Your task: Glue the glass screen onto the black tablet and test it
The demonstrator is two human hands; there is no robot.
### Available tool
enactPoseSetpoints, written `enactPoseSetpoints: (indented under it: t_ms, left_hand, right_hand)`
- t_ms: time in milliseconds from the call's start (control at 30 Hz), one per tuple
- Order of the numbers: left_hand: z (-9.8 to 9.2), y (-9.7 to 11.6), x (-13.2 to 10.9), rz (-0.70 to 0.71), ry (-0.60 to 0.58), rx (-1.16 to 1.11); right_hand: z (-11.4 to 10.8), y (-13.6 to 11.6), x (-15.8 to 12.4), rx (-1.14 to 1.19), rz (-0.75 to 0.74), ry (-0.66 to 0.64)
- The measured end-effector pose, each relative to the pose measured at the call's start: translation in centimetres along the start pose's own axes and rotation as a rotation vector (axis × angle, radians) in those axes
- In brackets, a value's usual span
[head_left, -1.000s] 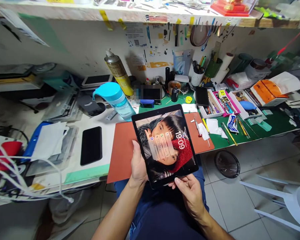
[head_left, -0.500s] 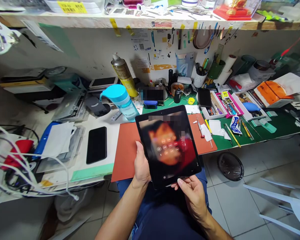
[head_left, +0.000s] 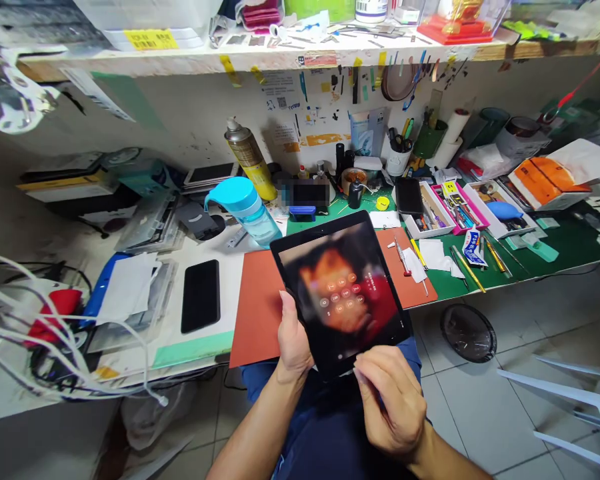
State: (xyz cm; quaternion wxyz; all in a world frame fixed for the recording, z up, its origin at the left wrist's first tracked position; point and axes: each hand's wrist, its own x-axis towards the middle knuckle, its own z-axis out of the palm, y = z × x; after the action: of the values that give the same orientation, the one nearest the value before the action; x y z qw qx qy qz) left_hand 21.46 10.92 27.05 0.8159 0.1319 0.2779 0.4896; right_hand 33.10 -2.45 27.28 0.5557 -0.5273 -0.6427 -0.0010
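My left hand [head_left: 295,337] grips a black tablet [head_left: 337,293] by its left edge, thumb along the front bezel and fingers out of sight behind it. The tablet is tilted over my lap, its screen lit with a round-key number pad turned sideways over a blurred orange and red picture. By the tablet's lower right edge, my right hand [head_left: 393,400] is closed, its fingers curled and the tips pinched together beside the bezel. What sits between those fingertips, if anything, is too small to make out. Beneath the tablet lies a brown-red mat [head_left: 255,300].
A black phone [head_left: 201,296] lies left of the mat, with white cables [head_left: 65,333] farther left. Behind stand a blue-lidded water bottle [head_left: 247,210] and a spray can [head_left: 251,160]. On the right are a screwdriver [head_left: 403,259], tweezers, and tool boxes [head_left: 457,207].
My right hand has shifted from gripping the tablet's lower edge, thumb in front, to a curled pinch beside it. My left hand keeps its hold. The whole view has shifted slightly.
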Motion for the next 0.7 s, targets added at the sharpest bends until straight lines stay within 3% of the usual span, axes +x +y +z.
enactPoseSetpoints:
  t_ms: [167, 367, 533, 700]
  left_hand:
    - [0.4, -0.3, -0.5, -0.04, -0.008, 0.005]
    - [0.3, -0.8, -0.8, -0.02, -0.041, 0.02]
    - [0.4, -0.8, -0.8, -0.068, -0.023, 0.012]
    - [0.5, -0.7, -0.7, -0.067, -0.01, 0.029]
  right_hand:
    - [0.5, 1.5, 2.6, -0.291, -0.03, -0.085]
    - [0.8, 2.2, 4.2, -0.425, 0.006, -0.142]
    - [0.6, 2.3, 2.8, -0.405, -0.024, -0.029]
    - [0.7, 2.4, 2.9, -0.433, -0.026, -0.025]
